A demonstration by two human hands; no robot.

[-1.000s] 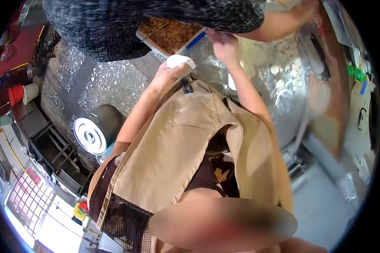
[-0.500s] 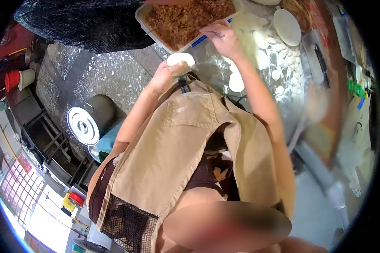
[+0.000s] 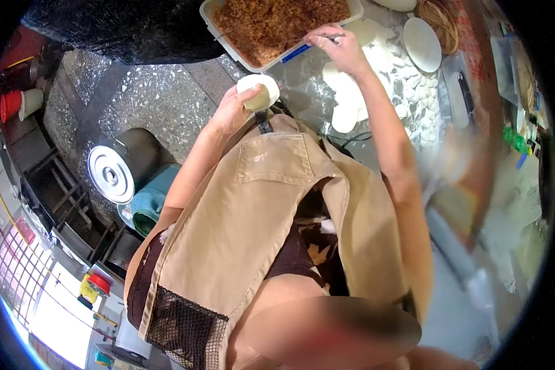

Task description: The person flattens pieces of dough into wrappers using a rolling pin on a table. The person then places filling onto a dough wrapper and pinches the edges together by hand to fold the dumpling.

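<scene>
My left hand (image 3: 231, 110) is closed on a round, pale dough wrapper (image 3: 266, 82), with the thumb lying over it. The wrapper is curved, its white floury side partly showing. My right hand (image 3: 346, 50) is closed on a thin metal utensil (image 3: 333, 37), whose kind I cannot make out, at the near right corner of a plastic tub (image 3: 251, 66). Brown, crumbly filling (image 3: 271, 28) lies in the tub. Flattened dough sheets (image 3: 345, 114) and several small dough pieces (image 3: 416, 98) rest on the floured table beside my right forearm.
A white oval plate (image 3: 422, 44) and a woven basket (image 3: 439, 24) stand at the far right. A knife-like dark handle (image 3: 464, 92) lies near the table's edge. On the floor at left are a lidded metal pot (image 3: 112, 174) and a blue-green container (image 3: 157, 196). A black covering (image 3: 123, 31) hangs at the upper left.
The wrapper in my left hand has tilted and now looks more cupped. My right hand has shifted slightly up and to the right with the utensil. The whole view has moved a little.
</scene>
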